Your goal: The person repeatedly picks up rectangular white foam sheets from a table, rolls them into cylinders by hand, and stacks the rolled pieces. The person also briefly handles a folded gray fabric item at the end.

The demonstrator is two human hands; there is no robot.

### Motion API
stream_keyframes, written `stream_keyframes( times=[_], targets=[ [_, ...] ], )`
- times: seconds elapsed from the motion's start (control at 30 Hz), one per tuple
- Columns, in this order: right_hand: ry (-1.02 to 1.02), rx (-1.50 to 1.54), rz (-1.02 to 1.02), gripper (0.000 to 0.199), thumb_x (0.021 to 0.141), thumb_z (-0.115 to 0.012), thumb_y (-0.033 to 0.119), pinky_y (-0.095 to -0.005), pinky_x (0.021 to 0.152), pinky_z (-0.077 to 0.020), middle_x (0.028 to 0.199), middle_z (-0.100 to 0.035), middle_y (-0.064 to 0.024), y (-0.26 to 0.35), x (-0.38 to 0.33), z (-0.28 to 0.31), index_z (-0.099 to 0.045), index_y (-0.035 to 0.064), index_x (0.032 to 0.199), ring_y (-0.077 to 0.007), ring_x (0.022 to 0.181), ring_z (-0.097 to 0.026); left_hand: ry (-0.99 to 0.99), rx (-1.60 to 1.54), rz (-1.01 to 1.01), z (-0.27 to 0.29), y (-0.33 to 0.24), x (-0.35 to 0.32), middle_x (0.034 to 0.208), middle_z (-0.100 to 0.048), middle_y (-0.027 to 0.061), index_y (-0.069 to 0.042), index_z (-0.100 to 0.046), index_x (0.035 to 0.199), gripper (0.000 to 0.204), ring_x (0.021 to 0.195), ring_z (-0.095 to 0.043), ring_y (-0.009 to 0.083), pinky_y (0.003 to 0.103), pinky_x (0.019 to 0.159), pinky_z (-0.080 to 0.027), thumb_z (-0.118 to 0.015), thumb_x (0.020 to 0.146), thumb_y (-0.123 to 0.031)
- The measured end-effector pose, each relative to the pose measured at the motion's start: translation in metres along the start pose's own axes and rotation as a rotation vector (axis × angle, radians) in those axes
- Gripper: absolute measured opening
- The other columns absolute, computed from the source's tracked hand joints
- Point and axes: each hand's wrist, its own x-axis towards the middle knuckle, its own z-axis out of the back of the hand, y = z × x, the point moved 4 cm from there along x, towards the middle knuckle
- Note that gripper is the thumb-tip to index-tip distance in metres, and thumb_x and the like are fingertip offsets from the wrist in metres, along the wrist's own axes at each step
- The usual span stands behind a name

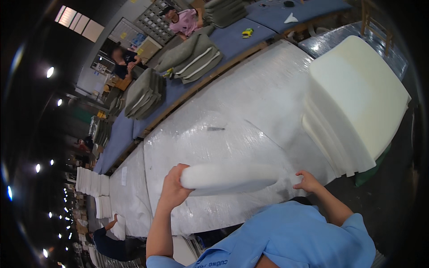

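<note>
A thick white foam pad [230, 177] is held on edge above the plastic-covered table in front of me. My left hand [175, 186] grips its left end, fingers wrapped over the edge. Off the pad's right end, a small gap away, my right hand [309, 182] hovers with bent fingers apart and nothing in them. To the right lies a stack of large cream foam sheets [359, 82], its layered edges facing left.
The table [196, 143] is wrapped in shiny clear plastic, with a small dark strip [216, 129] on it. Beyond runs a blue-topped bench [187, 94] with stacked grey-green cushions [145, 94]. Two people stand behind it; another person [114, 243] bends at lower left near white foam stacks [91, 181].
</note>
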Motion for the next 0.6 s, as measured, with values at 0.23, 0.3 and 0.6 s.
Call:
stream_keyframes(
  times=[0.23, 0.3, 0.6],
  targets=[
    [-0.024, 0.114, 0.189, 0.070, 0.068, -0.091, 0.007, -0.0331, 0.074, -0.0535, 0.101, -0.067, -0.0094, 0.097, -0.019, -0.007, -0.060, -0.0018, 0.131, -0.0181, 0.086, -0.064, -0.241, -0.667, -0.051, 0.032, 0.074, -0.069, 0.103, -0.068, 0.0025, -0.005, -0.062, 0.107, 0.044, 0.096, -0.062, 0.0112, 0.032, 0.087, -0.052, -0.087, 0.072, -0.002],
    [0.008, 0.329, 0.184, 0.054, 0.072, -0.087, 0.003, -0.0357, 0.087, -0.0561, 0.117, -0.070, -0.0095, 0.117, -0.033, -0.011, -0.066, -0.0026, 0.123, -0.0217, 0.103, -0.067, -0.279, -0.681, -0.007, 0.012, 0.112, -0.091, 0.103, -0.068, 0.0031, -0.005, -0.061, 0.109, 0.044, 0.096, -0.062, 0.0114, 0.032, 0.087, -0.052, -0.088, 0.073, -0.003],
    [-0.246, -0.382, 0.528, 0.037, 0.090, -0.070, 0.008, -0.0407, 0.099, -0.0514, 0.122, -0.069, -0.0177, 0.046, -0.031, -0.057, -0.066, -0.0004, 0.125, -0.0312, 0.115, -0.064, -0.056, -0.948, 0.298, -0.147, 0.252, -0.165, 0.146, -0.055, 0.0124, -0.003, -0.045, 0.148, 0.084, 0.134, -0.052, 0.0227, 0.039, 0.113, -0.043, -0.087, 0.075, -0.003]
  ],
)
